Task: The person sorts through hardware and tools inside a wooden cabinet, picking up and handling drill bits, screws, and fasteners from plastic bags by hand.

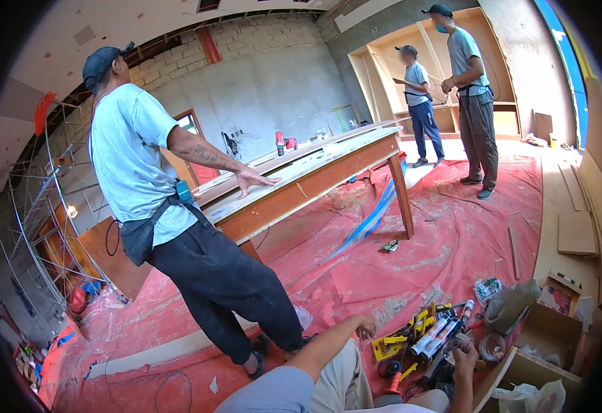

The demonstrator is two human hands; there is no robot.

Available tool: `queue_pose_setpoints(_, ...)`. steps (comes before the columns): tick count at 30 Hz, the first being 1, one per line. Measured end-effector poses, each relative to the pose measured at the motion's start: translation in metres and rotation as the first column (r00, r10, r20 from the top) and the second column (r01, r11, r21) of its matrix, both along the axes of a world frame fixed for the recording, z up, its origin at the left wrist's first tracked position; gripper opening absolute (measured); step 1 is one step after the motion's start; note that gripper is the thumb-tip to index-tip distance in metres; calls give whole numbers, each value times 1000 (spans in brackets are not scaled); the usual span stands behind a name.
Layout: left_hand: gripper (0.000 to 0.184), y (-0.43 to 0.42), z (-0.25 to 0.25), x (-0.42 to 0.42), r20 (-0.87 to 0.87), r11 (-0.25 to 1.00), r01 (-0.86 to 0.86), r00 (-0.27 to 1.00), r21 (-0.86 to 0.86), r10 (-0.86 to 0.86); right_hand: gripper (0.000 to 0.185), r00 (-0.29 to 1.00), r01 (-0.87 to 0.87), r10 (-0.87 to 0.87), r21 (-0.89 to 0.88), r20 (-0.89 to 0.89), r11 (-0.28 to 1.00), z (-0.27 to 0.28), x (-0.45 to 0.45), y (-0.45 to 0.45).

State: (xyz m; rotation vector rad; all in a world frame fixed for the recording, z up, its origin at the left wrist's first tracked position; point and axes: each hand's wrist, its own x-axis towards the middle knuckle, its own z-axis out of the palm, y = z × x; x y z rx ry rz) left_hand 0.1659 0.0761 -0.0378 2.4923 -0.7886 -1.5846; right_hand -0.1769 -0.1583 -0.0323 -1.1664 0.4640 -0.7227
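Observation:
My left hand point(364, 326) hangs loosely past my raised knee, fingers bent downward, with nothing visible in it. Just right of it lie a yellow-handled tool pile, a yellow packet point(388, 347) and several sealant tubes point(433, 337). My right hand point(465, 354) is closed, fingertips together, over the right side of this pile; a small greyish thing at the fingers is too unclear to name. Beside that hand lies a roll of clear tape point(492, 347). An orange-handled tool point(402, 377) rests on the floor between my legs and the tubes.
A person point(143, 151) stands at the left, one hand on a long wooden table point(308, 196) bearing a red drill point(280, 142). Two people point(469, 89) stand by a wooden cabinet point(383, 69). Red sheeting point(466, 227) covers the floor. Cardboard boxes point(549, 330) are at right, scaffolding point(57, 186) at left.

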Motion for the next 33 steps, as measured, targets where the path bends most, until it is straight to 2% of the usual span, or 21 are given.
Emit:
queue_pose_setpoints(7,35,-1,3,-5,18,1000,-11,1000,-9,11,9,999,29,-30,-20,-28,999,-1,0,-1)
queue_pose_setpoints(10,34,-1,0,-3,-1,1000,1,1000,8,-1,25,1000,16,-17,-9,-23,1000,-9,2,-4)
queue_pose_setpoints(12,33,-3,-3,0,-21,999,2,1000,41,-2,24,999,17,-18,-15,-35,1000,-9,2,-4)
queue_pose_setpoints(18,33,1,10,-12,52,999,-38,998,-4,38,25,999,-12,11,-7,-35,1000,-7,-1,-4)
queue_pose_setpoints(22,31,3,13,-13,25,1000,-16,1000,-12,16,26,1000,-29,29,0,-10,1000,-8,0,-3)
queue_pose_setpoints(26,30,7,10,-8,22,1000,3,1000,-30,-2,27,999,15,-16,-29,-34,999,-19,4,-5)
queue_pose_setpoints(29,27,7,-17,11,32,1000,6,999,16,-7,23,1000,23,-22,-25,19,999,-9,1,1)
queue_pose_setpoints(31,28,10,-32,20,-6,998,-61,998,-22,61,28,999,-15,19,-98,38,995,-30,7,-6)
queue_pose_setpoints(33,31,20,-7,6,35,970,-239,970,-37,240,27,995,-80,84,-67,50,994,-19,3,-4)
